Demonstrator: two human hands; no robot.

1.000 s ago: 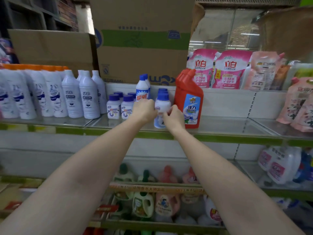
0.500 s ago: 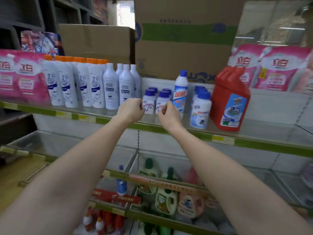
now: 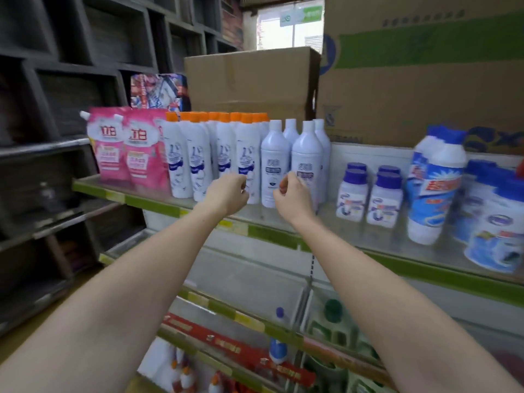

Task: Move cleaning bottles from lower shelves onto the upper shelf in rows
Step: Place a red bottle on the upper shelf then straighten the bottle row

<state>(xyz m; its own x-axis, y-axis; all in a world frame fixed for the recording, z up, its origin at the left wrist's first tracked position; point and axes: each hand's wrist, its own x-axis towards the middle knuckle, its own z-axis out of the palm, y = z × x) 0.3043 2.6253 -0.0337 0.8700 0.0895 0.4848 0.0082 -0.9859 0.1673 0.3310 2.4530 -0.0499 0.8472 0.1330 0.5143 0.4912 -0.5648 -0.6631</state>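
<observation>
The left hand (image 3: 226, 194) and right hand (image 3: 292, 195) cover the lower labels of the white bottles (image 3: 276, 163) behind them. At three o'clock, the blue-capped tubs (image 3: 494, 222) are blurred and cut by the edge. At six o'clock, the lower-shelf bottles (image 3: 279, 347) are blurred, their labels unreadable.

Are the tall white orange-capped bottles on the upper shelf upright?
Upright: the tall white orange-capped bottles stand on their bases, caps up, in rows.
</observation>
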